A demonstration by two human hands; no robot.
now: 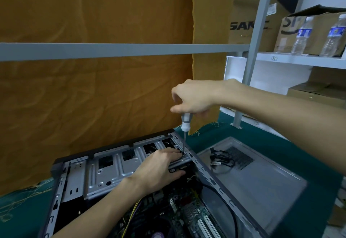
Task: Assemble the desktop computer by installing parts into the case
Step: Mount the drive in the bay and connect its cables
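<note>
At case (104, 170) edge, screwdriver (185, 123) upright.

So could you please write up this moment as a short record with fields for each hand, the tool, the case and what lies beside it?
right hand: right hand grips the top of the screwdriver handle, held upright
tool tip: down at the far right corner of the drive cage; the screw itself is too small to see
left hand: left hand rests on the cage by the tip, thumb under its edge
case: computer case lies open on its side, circuit board inside
beside it: side panel flat on the green cloth, with loose black cables on it
</note>
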